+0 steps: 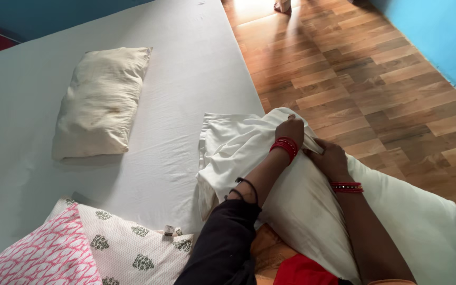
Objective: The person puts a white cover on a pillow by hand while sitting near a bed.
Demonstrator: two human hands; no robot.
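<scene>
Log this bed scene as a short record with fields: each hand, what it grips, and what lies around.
left hand: gripping the white pillowcase at its bunched edge
right hand: pressed on the white pillow, beside the left hand
pillowcase state: partly drawn over the pillow
bare pillow: stained cream, lying alone on the mattress
near corner: pink patterned cushion and white cushion with green motifs
floor: wood planks
</scene>
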